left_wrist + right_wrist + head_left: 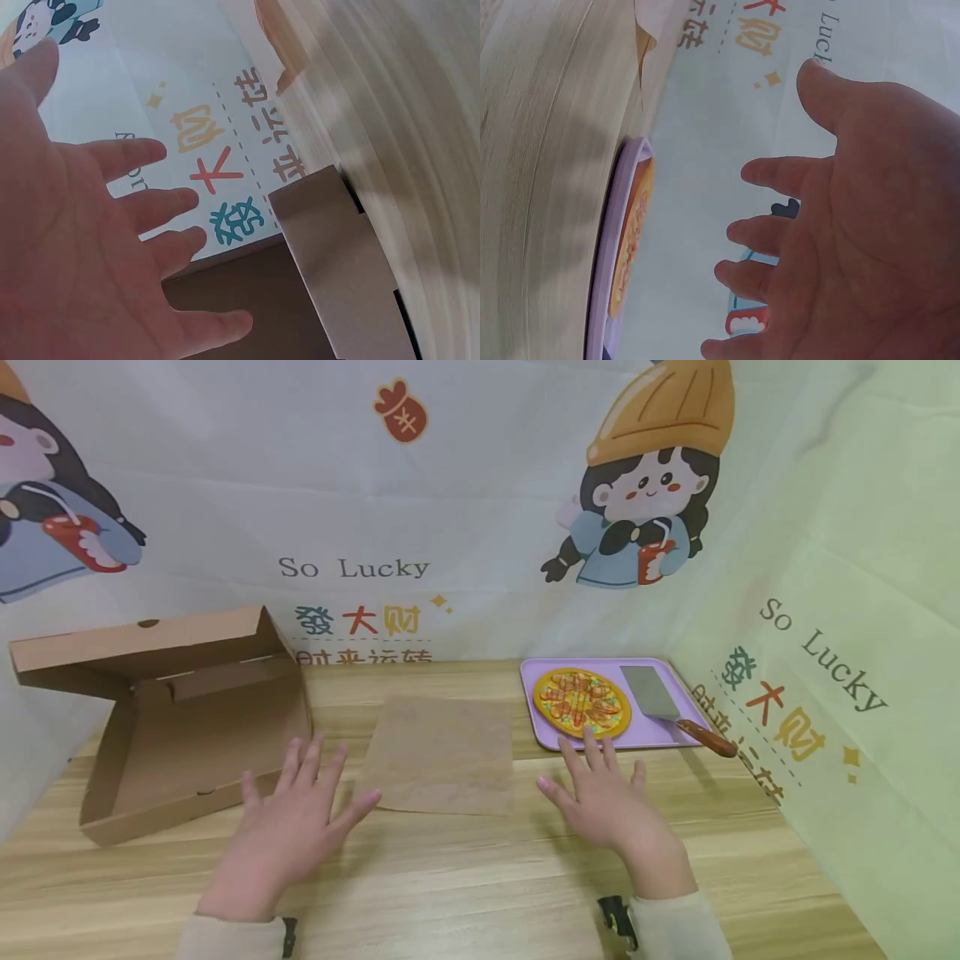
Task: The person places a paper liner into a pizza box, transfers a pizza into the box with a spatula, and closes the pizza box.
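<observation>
My left hand [288,822] hovers with its fingers spread, just in front of an open cardboard pizza box [210,718] whose lid is propped partly up. Over the table's right half, my right hand [611,802] also has spread fingers and holds nothing; it is nearest to a purple tray [536,739]. On that tray lie a pizza [581,702] with toppings and a metal spatula [651,692] whose wooden handle [707,737] sticks out over the tray's edge. Between the hands a square sheet of brown paper [442,756] lies flat on the table.
The wooden table [450,885] meets a printed cloth backdrop [480,510] behind it. Another cloth wall [862,568] closes off the right side. In the left wrist view the box's front wall [337,255] stands close to the fingers.
</observation>
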